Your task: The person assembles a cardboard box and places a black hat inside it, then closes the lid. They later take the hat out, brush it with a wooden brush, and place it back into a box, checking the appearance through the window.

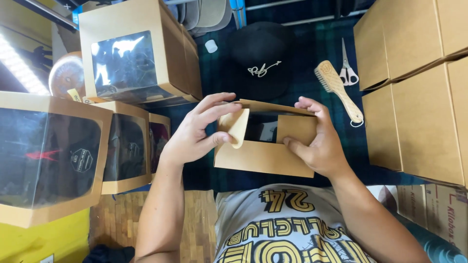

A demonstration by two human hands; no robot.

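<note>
The left hand (197, 129) is pinching a flap of the cardboard box (265, 146) between thumb and fingers. The right hand (317, 139) is clasping the box's other end.

plaid cloth (312, 53) | cap (261, 58) | brush (339, 90) | scissors (347, 68) | boxes (414, 97)

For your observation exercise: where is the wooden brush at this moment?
In the head view, the wooden brush lies on the dark plaid cloth at upper right, beside the scissors, just left of the stacked brown boxes.
</note>
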